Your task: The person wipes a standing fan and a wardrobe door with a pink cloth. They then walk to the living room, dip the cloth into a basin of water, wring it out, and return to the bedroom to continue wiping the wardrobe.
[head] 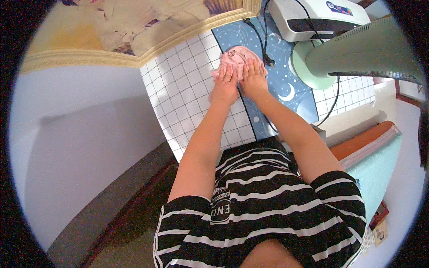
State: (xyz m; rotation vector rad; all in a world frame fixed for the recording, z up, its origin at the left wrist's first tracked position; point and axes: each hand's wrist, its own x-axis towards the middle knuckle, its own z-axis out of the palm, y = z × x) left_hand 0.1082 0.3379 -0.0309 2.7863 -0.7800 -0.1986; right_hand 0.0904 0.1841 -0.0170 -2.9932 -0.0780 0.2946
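A crumpled pink cloth [238,57] lies across the edge between the blue mat [268,117] and the white grid-patterned table cover [181,80]. My left hand [225,86] holds the cloth down from its near left side, palm down with the fingers over the fabric. Close beside it, my right hand [253,79] holds the near right part of the same cloth, its fingers stretched over the folds. The surface under the cloth and both palms are hidden. A black power plug [269,61] on a cable lies just right of the cloth.
A large gold-framed picture [147,57] stands along the far side. To the right are a pale green tower fan [355,50] on its round base and a white machine [318,16] with a black panel. Another plug [247,21] lies near the frame.
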